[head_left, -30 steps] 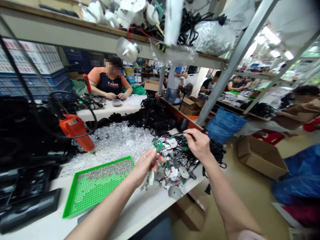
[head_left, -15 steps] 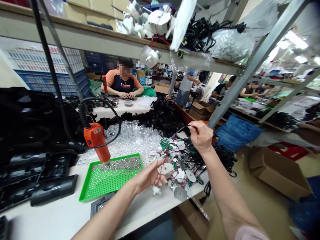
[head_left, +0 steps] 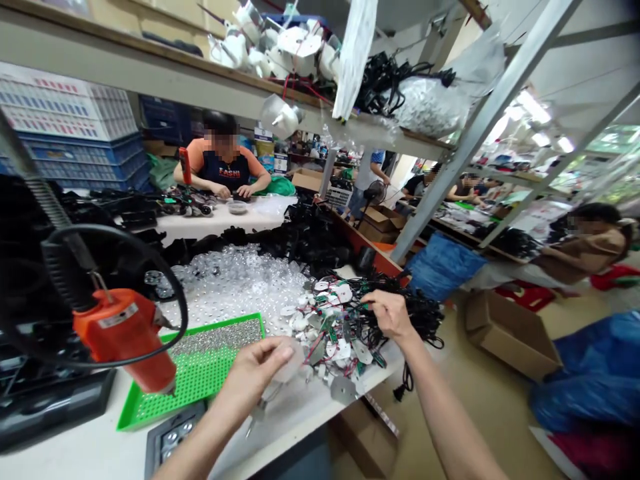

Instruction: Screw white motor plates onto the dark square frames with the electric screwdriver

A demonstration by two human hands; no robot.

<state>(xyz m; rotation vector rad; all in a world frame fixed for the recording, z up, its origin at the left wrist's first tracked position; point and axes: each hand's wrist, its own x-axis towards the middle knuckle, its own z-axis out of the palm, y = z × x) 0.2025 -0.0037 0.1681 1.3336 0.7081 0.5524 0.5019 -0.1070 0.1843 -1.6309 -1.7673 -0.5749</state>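
My left hand pinches a pale flat plate between thumb and fingers, above the front of the white table. A blurred metallic part hangs below that plate. Over the right side of a pile of white plates, red wires and green circuit boards, my right hand is closed, fingertips together on a thin dark cable. Whether the cable leads to the plate in my left hand cannot be made out. Black power cords lie bundled beside my right hand.
An orange electric screwdriver hangs at left over a green perforated tray of small screws. Clear plastic parts and black housings lie behind. A loaded shelf crosses overhead. A co-worker sits opposite.
My left hand has gone from open to closed on the pale plate, shifting left. My right hand has come down toward the pile. The view has turned, and the screwdriver appears larger and farther left.
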